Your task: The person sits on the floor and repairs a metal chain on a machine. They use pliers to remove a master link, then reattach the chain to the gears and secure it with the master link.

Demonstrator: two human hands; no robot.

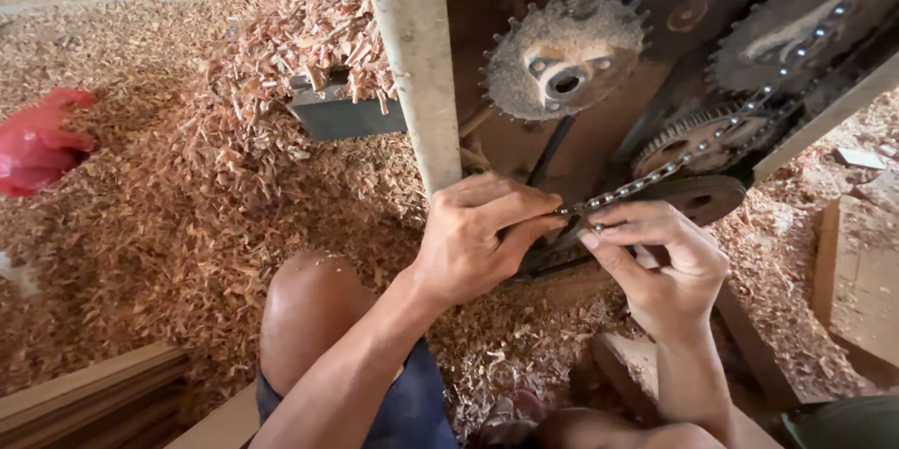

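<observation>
My left hand (478,238) and my right hand (660,266) meet at the low end of a metal drive chain (721,135), each pinching it between fingertips near a dark wheel (702,196). The chain runs up to the right over a small toothed sprocket (698,135) and a large dusty sprocket (796,28). A separate rusty sprocket (565,56) sits above my left hand with no chain on it. All are mounted on a machine side behind a pale upright post (417,65).
Wood shavings (169,215) cover the floor and heap over a dark metal tray (342,112). A red bag (37,140) lies at left. Wooden planks (94,397) sit at lower left, wood blocks (857,271) at right. My bare knee (309,309) is below.
</observation>
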